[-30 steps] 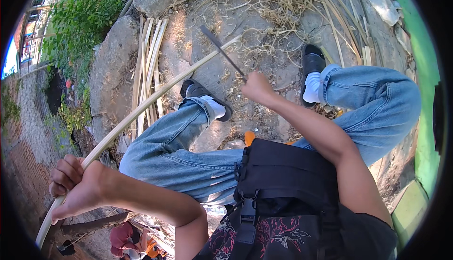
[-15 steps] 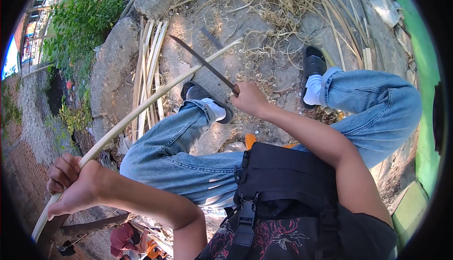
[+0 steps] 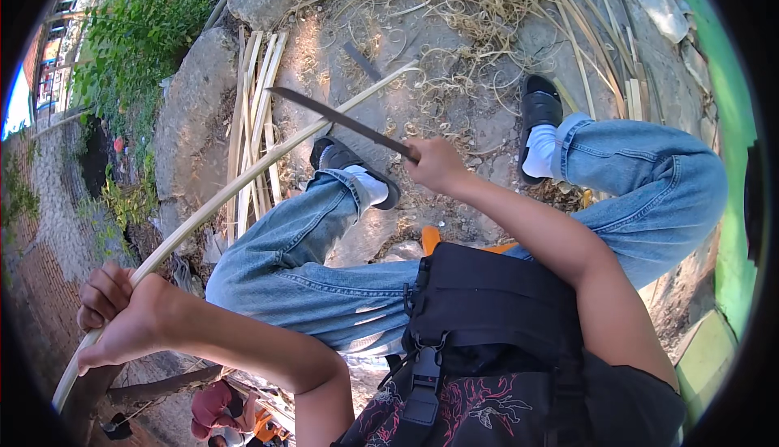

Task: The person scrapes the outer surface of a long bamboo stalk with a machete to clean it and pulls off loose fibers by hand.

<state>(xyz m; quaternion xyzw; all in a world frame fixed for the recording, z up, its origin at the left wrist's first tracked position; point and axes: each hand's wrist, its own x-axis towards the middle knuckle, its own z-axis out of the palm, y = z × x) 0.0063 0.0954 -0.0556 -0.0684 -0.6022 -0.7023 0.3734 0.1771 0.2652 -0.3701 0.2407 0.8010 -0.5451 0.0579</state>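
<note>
My left hand (image 3: 122,311) is closed round the lower end of a long pale bamboo strip (image 3: 221,195). The strip slants up and to the right over my left leg, its far tip just above the ground. In my right hand (image 3: 439,165) is the handle of a long dark-bladed knife (image 3: 345,121). Its blade points left and away from me, crossing over the strip near the far end. Whether the edge touches the strip I cannot tell.
Several split bamboo strips (image 3: 258,131) lie left of my left foot. Curly shavings (image 3: 487,9) heap up ahead, with more strips (image 3: 596,41) at the far right. A flat dark piece (image 3: 362,62) lies on the ground. Another person (image 3: 217,411) is at lower left. A green wall (image 3: 734,171) borders the right.
The knife blade has swung flatter, its tip shifting left and nearer to me, while my right hand moved slightly right. My left hand and the bamboo strip have barely moved.
</note>
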